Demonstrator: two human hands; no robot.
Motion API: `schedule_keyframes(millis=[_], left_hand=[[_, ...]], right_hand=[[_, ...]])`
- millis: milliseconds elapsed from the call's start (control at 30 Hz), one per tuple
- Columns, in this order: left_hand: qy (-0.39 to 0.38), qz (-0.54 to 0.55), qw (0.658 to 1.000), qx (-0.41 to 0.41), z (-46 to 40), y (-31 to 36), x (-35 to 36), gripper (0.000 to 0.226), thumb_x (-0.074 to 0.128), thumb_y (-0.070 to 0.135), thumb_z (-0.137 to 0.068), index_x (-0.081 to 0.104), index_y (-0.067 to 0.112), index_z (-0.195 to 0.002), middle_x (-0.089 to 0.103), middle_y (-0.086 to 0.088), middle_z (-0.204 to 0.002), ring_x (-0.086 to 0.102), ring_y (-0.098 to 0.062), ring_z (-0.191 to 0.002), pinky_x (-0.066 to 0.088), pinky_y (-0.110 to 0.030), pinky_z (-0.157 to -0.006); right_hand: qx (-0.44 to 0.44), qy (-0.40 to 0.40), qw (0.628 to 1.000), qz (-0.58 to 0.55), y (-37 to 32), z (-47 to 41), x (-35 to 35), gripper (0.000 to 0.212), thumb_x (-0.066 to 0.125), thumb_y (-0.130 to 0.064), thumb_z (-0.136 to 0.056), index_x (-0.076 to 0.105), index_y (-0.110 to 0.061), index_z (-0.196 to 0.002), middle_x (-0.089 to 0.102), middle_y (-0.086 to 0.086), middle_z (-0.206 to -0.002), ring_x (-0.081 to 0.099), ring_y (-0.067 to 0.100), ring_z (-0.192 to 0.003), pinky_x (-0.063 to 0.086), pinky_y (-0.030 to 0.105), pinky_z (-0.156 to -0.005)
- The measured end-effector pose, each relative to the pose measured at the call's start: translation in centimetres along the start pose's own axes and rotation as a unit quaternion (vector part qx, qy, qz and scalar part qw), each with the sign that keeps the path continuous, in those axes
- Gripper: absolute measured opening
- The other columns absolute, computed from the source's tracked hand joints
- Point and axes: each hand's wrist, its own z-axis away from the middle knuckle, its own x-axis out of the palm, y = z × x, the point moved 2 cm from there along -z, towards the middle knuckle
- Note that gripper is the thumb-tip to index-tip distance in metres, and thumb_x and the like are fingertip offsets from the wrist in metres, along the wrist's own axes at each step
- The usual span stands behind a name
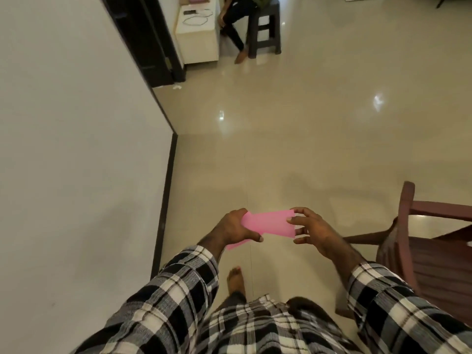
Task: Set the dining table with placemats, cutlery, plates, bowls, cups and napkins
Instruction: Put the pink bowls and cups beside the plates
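Napkins: I see pink napkins [265, 224] held in the air above the floor [306, 139], between both hands, in front of the checked shirt [255, 328]; they look like a thin stack, count not readable.
Left grip: left hand [233, 229] curled round the near-left end, thumb laid across the top, holding firmly.
Right grip: right hand [315, 232] pinching the far-right edge, thumb on top, the other fingers loosely spread below.
Step in hand: I judge the napkins are being carried and sorted on the way to the counter.
How to do it well: keep the left hold firm, peel one sheet with the right pinch only (thin paper slips and fans), and separate over the counter, not mid-walk.
Surroundings: wooden chair [421, 241] just right of the hands; white wall [76, 149] on the left; a seated person on a stool [265, 29] far ahead.
Not visible: the counter itself, placemats, plates and cutlery; the chair is cut off at the frame edge.
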Motion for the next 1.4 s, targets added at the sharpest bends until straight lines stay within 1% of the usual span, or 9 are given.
schedule_keyframes(millis=[100,200,300,567,700,867,1033,1200,1400], left_hand=[[-0.032,-0.059,0.997,0.031,-5.9,2.4,-3.7,0.101,0.095,0.069,-0.043,0.061,0.028,-0.13,0.061,0.001,-0.125,0.058,-0.021,-0.108,0.048,-0.03,-0.081],[-0.071,-0.095,0.991,0.067,-11.4,6.0,-6.1,0.095,0.1,0.057,-0.048,0.062,0.026,-0.129,0.062,0.002,-0.125,0.059,-0.02,-0.109,0.052,-0.03,-0.088],[-0.096,-0.091,0.988,0.083,-17.7,11.0,-7.4,0.093,0.103,0.047,-0.049,0.058,0.029,-0.128,0.064,0.003,-0.124,0.062,-0.022,-0.108,0.057,-0.032,-0.086],[-0.12,-0.15,0.971,0.141,-31.7,24.3,-10.0,0.091,0.102,0.049,-0.044,0.064,0.033,-0.125,0.066,0.005,-0.122,0.064,-0.021,-0.107,0.061,-0.038,-0.09],[-0.13,-0.165,0.964,0.165,-37.0,31.2,-9.7,0.101,0.104,0.048,-0.048,0.062,0.029,-0.137,0.056,0.004,-0.129,0.058,-0.021,-0.114,0.058,-0.038,-0.097],[-0.185,-0.199,0.938,0.217,-44.5,40.8,-6.6,0.1,0.103,0.052,-0.048,0.064,0.027,-0.137,0.061,0.003,-0.129,0.061,-0.021,-0.113,0.058,-0.038,-0.098],[-0.265,-0.248,0.888,0.282,-52.8,51.4,-1.2,0.107,0.102,0.055,-0.046,0.063,0.028,-0.141,0.061,0.008,-0.131,0.061,-0.016,-0.113,0.053,-0.027,-0.095],[-0.343,-0.317,0.816,0.342,-56.8,61.9,4.7,0.106,0.101,0.054,-0.049,0.06,0.027,-0.144,0.06,0.006,-0.133,0.06,-0.019,-0.115,0.053,-0.03,-0.097],[-0.385,-0.352,0.754,0.399,-57.7,74.8,14.6,0.086,0.101,0.05,-0.055,0.068,0.022,-0.129,0.069,0.005,-0.117,0.065,-0.018,-0.102,0.049,-0.025,-0.078]], right_hand=[[-0.009,0.034,0.999,-0.014,-3.4,-2.6,-1.0,0.04,0.086,-0.025,-0.081,0.071,-0.029,-0.117,0.072,0.012,-0.115,0.067,0.027,-0.085,0.057,0.039,-0.07],[-0.005,0.06,0.997,-0.039,-5.8,-5.2,-2.9,0.036,0.084,-0.025,-0.083,0.071,-0.03,-0.116,0.072,0.013,-0.116,0.068,0.027,-0.087,0.056,0.038,-0.069],[-0.002,0.088,0.994,-0.068,-8.6,-9.2,-6.4,0.036,0.085,-0.031,-0.082,0.071,-0.033,-0.116,0.074,0.013,-0.117,0.068,0.025,-0.085,0.055,0.038,-0.07],[-0.009,0.11,0.988,-0.112,-17.6,-17.7,-16.2,0.043,0.087,-0.038,-0.073,0.074,-0.037,-0.114,0.077,0.007,-0.111,0.067,0.021,-0.077,0.052,0.033,-0.066],[-0.019,0.137,0.985,-0.098,-21.9,-19.3,-21.9,0.034,0.085,-0.036,-0.082,0.072,-0.038,-0.113,0.075,0.002,-0.108,0.067,0.018,-0.077,0.053,0.033,-0.067],[-0.014,0.215,0.963,-0.164,-23.6,-21.0,-30.4,0.038,0.086,-0.04,-0.081,0.071,-0.037,-0.116,0.075,0.003,-0.113,0.069,0.019,-0.077,0.053,0.032,-0.065],[0.004,0.305,0.919,-0.25,-23.1,-22.1,-38.5,0.057,0.088,-0.052,-0.067,0.071,-0.034,-0.119,0.076,0.006,-0.118,0.07,0.02,-0.076,0.052,0.032,-0.062],[0.007,0.406,0.855,-0.321,-23.3,-20.2,-44.8,0.042,0.085,-0.04,-0.081,0.071,-0.034,-0.119,0.076,0.004,-0.113,0.069,0.021,-0.083,0.053,0.033,-0.065],[-0.031,0.514,0.72,-0.464,-20.5,-16.7,-52.2,0.053,0.085,-0.046,-0.07,0.072,-0.028,-0.118,0.073,0.003,-0.099,0.065,0.022,-0.076,0.048,0.032,-0.063]])
